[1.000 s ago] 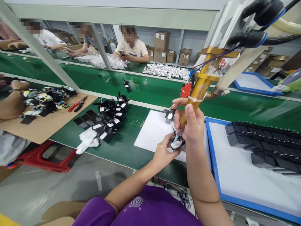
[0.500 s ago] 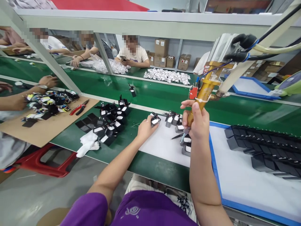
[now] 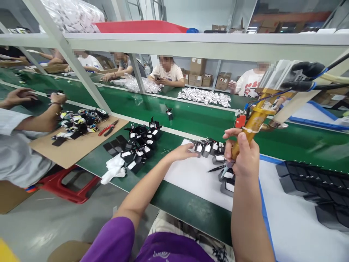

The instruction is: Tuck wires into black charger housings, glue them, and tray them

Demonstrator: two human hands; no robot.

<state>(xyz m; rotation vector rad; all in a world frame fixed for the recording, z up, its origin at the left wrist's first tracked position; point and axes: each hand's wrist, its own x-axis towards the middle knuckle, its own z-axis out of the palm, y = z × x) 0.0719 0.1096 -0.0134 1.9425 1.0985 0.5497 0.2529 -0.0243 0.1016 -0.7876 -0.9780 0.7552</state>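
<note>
My left hand (image 3: 183,152) reaches over a white sheet (image 3: 188,178), its fingertips and thumb closed about the left end of a small black plastic casing (image 3: 199,147) with a white part inside. This casing stands at the left end of a bent row of similar casings (image 3: 215,147). In my right hand (image 3: 244,151) is a gold dispensing gun (image 3: 255,122), hung from above with hoses and wires. Its nozzle (image 3: 224,171) points down at casings in the row's nearer part, which my hand partly hides. A black pen (image 3: 216,169) lies beside them.
On the left are piled black casings (image 3: 140,142), a white glove (image 3: 114,168) and red-handled pliers (image 3: 108,128). A blue-edged tray (image 3: 283,218) on the right holds rows of black casings (image 3: 302,178). Across the green belt (image 3: 191,123) sit co-workers; another's hands (image 3: 58,98) work at left.
My left hand has moved right, bringing its casing up against the end of the row. The gun stays in my right hand over the row. The whole view has shifted.
</note>
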